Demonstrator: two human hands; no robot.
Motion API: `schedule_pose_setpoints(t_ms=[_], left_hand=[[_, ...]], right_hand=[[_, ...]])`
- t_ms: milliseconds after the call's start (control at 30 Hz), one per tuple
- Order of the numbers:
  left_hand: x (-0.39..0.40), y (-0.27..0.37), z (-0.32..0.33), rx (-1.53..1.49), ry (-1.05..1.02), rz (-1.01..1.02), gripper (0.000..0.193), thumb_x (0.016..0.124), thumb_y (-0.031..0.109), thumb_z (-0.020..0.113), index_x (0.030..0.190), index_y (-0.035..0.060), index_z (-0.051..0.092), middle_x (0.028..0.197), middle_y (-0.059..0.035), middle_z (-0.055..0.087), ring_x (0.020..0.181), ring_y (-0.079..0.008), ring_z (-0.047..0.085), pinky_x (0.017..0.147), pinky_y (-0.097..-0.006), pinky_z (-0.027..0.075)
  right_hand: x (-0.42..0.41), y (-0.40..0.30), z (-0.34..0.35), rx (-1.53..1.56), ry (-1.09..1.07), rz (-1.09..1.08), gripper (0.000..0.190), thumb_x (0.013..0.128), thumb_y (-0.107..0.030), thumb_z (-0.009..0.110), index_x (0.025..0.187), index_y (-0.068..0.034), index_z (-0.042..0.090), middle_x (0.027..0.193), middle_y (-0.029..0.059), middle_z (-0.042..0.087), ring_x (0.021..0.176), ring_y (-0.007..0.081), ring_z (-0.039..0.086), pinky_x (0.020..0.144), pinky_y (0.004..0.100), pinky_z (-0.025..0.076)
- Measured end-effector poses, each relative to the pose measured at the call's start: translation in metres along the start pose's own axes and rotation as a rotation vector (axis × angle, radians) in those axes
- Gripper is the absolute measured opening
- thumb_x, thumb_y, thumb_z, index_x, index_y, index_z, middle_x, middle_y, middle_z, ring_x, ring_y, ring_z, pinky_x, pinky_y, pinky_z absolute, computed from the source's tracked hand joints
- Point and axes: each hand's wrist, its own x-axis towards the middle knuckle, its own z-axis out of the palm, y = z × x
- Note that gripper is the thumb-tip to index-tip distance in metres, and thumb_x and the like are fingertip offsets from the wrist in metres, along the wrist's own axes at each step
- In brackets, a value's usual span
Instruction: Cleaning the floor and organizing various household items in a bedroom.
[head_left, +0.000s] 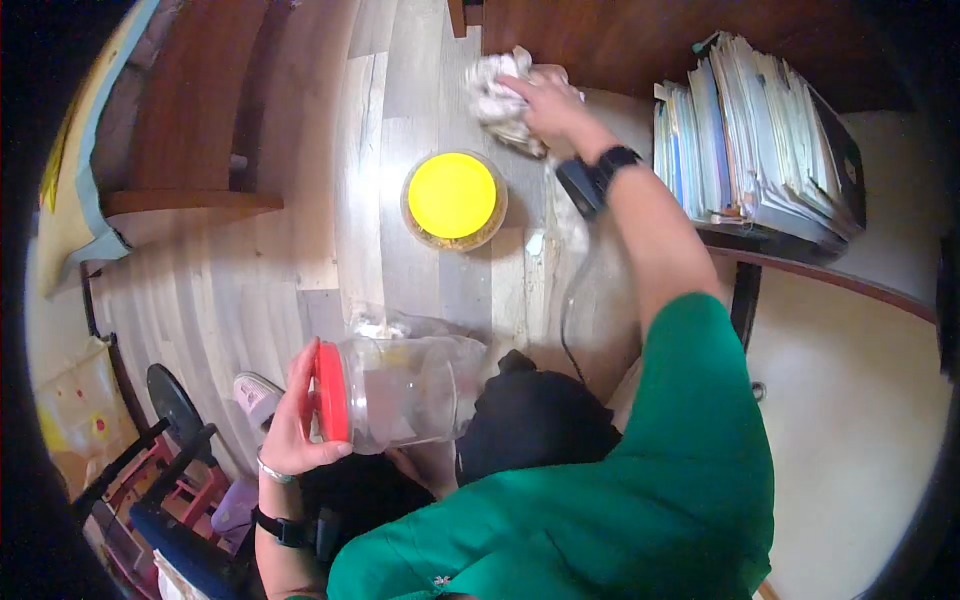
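My left hand (300, 420) grips the red screw lid (332, 392) of a large clear plastic jar (409, 394). The jar lies on its side in the air before my knees and looks empty. My right hand (551, 105) is stretched far forward, with its fingers on a crumpled whitish cloth (495, 90), blurred by motion. A second clear jar, with a yellow lid (452, 195), stands upright on the wood-look floor (409, 277) between my hands. Brownish contents show around its lower rim.
A black adapter-like device (579, 187) with a cord lies under my right wrist. Files and papers (757, 142) stand packed on a shelf at right. A brown wooden furniture panel (585, 37) closes off the back. A pink shoe (257, 395) and chair parts (180, 435) are at left.
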Motion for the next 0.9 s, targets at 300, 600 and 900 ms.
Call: schedule_pose_setpoints(t_ms=[300, 600, 900], left_hand=[[0.021, 0.014, -0.001, -0.029, -0.005, 0.098, 0.120, 0.054, 0.043, 0.083, 0.143, -0.0006, 0.014, 0.133, -0.0088, 0.031, 0.121, -0.0197, 0.036, 0.088, -0.0312, 0.043], [0.053, 0.011, -0.003, -0.105, -0.201, 0.199, 0.119, 0.055, 0.041, 0.084, 0.144, 0.0041, 0.014, 0.139, -0.0094, 0.030, 0.125, -0.0214, 0.035, 0.091, -0.0340, 0.043], [0.060, -0.003, -0.010, -0.086, -0.251, 0.222, 0.117, 0.056, 0.041, 0.083, 0.144, 0.0045, 0.015, 0.140, -0.0097, 0.030, 0.126, -0.0215, 0.034, 0.094, -0.0339, 0.040]], right_hand=[[-0.058, 0.004, 0.055, -0.158, -0.051, -0.078, 0.040, 0.079, -0.008, 0.054, 0.115, -0.025, 0.058, 0.111, 0.0078, 0.055, 0.104, 0.0315, 0.049, 0.088, 0.0399, 0.044], [-0.221, -0.044, 0.036, 0.175, -0.169, 0.105, 0.053, 0.070, -0.007, 0.061, 0.121, -0.021, 0.053, 0.116, 0.0163, 0.053, 0.112, 0.0382, 0.044, 0.098, 0.0417, 0.036], [-0.277, 0.033, 0.046, 0.049, 0.038, 0.696, 0.067, 0.072, -0.007, 0.056, 0.135, -0.016, 0.037, 0.126, 0.0254, 0.043, 0.116, 0.0433, 0.040, 0.097, 0.0420, 0.038]])
